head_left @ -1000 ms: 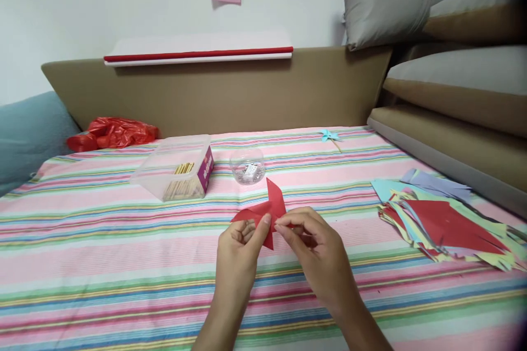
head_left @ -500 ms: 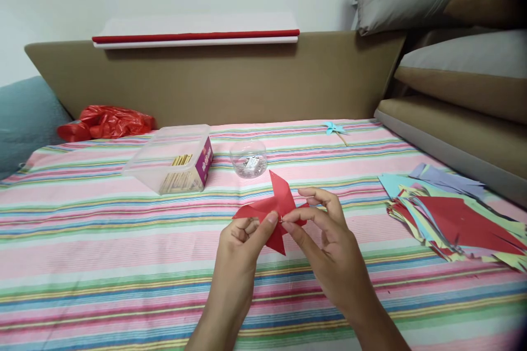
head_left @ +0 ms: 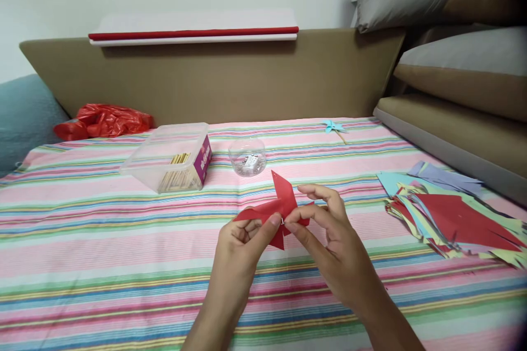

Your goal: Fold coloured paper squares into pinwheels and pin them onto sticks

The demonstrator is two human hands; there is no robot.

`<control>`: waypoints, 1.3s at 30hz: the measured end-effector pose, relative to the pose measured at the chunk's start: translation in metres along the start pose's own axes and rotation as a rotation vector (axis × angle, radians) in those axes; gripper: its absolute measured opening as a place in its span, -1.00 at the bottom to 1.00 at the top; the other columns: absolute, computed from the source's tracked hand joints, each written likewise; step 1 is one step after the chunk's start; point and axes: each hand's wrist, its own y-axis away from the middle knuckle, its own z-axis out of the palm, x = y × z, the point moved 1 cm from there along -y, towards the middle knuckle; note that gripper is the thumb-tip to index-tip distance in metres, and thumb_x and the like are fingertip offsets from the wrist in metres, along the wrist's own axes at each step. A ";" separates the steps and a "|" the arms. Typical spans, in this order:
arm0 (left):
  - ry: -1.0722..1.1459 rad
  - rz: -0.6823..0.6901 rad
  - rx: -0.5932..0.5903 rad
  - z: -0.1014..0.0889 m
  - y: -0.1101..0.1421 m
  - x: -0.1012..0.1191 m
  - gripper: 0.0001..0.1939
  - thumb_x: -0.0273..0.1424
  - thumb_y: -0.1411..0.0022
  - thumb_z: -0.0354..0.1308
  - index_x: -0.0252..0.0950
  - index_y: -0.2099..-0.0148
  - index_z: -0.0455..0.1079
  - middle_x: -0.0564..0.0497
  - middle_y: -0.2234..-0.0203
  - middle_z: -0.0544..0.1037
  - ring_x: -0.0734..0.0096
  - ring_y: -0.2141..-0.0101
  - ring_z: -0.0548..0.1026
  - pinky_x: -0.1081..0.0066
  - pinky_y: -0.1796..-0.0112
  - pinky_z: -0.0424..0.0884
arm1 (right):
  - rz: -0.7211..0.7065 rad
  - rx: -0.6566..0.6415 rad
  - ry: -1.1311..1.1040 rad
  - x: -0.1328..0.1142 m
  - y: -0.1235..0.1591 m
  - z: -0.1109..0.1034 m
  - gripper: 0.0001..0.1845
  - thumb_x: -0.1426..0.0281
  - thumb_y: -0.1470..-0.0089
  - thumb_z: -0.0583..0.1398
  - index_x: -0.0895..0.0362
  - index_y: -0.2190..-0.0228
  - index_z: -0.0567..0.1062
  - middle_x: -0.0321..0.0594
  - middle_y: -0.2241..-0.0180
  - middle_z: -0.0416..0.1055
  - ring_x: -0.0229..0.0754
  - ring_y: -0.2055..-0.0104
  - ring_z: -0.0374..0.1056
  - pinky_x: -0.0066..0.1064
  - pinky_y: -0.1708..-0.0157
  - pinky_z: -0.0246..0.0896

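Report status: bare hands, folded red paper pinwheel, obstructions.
Left hand pinching red paper pinwheel. Right hand at thin shiny piece near its centre. No visible obstruction.

My left hand (head_left: 242,244) and right hand (head_left: 329,238) nearly meet; the red pinwheel (head_left: 290,192) between them blocks a straight pass. Wide lane left of me over bare striped cloth (head_left: 102,263). Ahead-left: plastic box (head_left: 202,160), then round tub (head_left: 234,162), narrow gap between. Between tub and blue pinwheel (head_left: 330,126), open run back to the brown board (head_left: 230,82), which stops reach. Right: paper pile (head_left: 461,219) in the way, cushion stack (head_left: 465,77) walling off beyond.
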 end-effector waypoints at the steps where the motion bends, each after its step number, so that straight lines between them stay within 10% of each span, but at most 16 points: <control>1: -0.007 -0.003 -0.003 0.000 0.000 0.000 -0.78 -0.24 -0.24 0.36 -0.31 0.25 0.62 -0.01 0.40 0.63 0.37 0.30 0.54 0.45 0.20 0.44 | -0.001 -0.008 0.002 0.000 0.000 -0.001 -0.87 0.23 -0.30 0.19 -0.14 0.30 0.54 -0.26 -0.10 0.19 -0.01 -0.32 0.06 -0.05 -0.17 0.12; 22: -0.116 0.088 0.039 0.006 0.003 0.005 -0.62 -0.23 -0.20 0.37 -0.29 0.55 0.41 0.10 0.64 0.38 0.49 0.54 0.33 0.48 0.41 0.38 | 0.093 -0.088 -0.140 -0.002 -0.001 -0.002 -0.85 0.25 -0.35 0.14 -0.04 0.28 0.47 -0.26 0.12 0.33 -0.09 -0.05 0.25 -0.18 -0.06 0.15; 39: -0.216 0.136 0.030 0.002 0.002 -0.003 -0.78 -0.23 -0.26 0.34 -0.24 0.12 0.62 -0.01 0.39 0.64 0.30 0.31 0.57 0.41 0.25 0.47 | 0.142 0.040 -0.325 0.003 0.000 0.003 -0.87 0.25 -0.26 0.25 -0.04 0.20 0.39 -0.30 0.16 0.41 -0.16 0.09 0.37 -0.27 0.08 0.29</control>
